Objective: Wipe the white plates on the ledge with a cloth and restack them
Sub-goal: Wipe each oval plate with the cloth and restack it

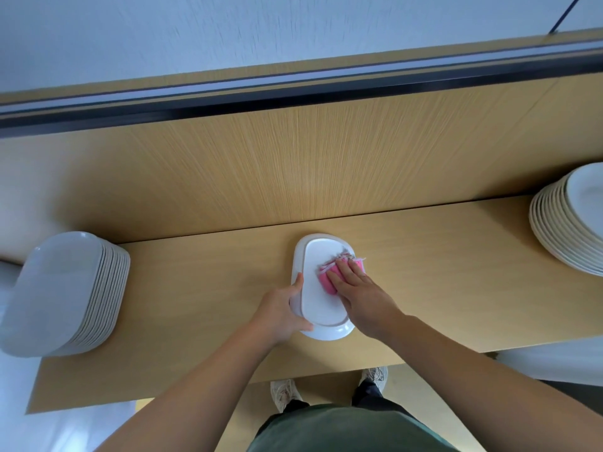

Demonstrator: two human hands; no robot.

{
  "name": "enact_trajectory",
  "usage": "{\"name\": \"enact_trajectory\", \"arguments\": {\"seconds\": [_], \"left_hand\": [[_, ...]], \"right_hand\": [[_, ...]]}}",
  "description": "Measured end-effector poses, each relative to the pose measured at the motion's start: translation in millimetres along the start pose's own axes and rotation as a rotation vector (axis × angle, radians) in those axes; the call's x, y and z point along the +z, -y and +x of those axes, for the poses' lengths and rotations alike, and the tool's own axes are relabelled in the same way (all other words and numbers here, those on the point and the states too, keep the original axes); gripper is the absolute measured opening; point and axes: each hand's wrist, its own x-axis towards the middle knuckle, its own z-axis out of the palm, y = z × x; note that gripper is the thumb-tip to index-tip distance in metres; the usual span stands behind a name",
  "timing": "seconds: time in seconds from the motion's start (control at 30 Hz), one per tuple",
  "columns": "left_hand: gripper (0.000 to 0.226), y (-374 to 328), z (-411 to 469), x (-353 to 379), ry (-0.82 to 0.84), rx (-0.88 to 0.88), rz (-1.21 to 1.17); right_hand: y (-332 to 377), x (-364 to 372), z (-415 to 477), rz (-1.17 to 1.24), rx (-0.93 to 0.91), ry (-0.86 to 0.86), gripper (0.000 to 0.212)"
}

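Pale wooden ledge (195, 288), matte, with fine straight grain, running left to right. Behind it, an upright back panel (293, 164) of the same grain, topped by a dark glossy strip (293, 89). Farther off, a white textured wall (228, 27).

At the middle of the ledge, lying flat, one white oblong plate (321, 308): smooth and glossy, rounded at both ends, with a raised rim round a flat sunken centre and its long axis running near to far. Left grip (284, 308) grasping this plate at its near-left rim, thumb laid along the top of the rim and a fingertip curled round the near edge. Right grip (362, 295) released and flat, fingers straight and close together, pressing a pink cloth (326, 283) onto the right half of the plate's centre. Cloth folded into a thick, soft-looking pad, with a pale frayed fringe poking out past the fingertips on the far side, reaching the plate's right rim.

At the left end, well apart from the single plate, a tall stack of oblong plates (65, 288) of the same rounded shape, edges packed into tight even ribs. At the right end, a stack of rounder plates (567, 230), slightly creamier in tone, cut off by the frame edge.

Below the near edge of the ledge, two light-coloured trainers (284, 394) on a tan floor, dark trouser legs above them, and a green garment (342, 429) nearest the camera.
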Motion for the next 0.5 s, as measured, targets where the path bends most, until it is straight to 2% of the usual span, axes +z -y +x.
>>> {"name": "enact_trajectory", "arguments": {"seconds": [0.5], "left_hand": [[0.111,-3.7,-0.3,0.3,0.013,-0.014,-0.047]], "right_hand": [[18.0,-29.9,45.8,-0.074,0.031,0.015,0.054]]}}
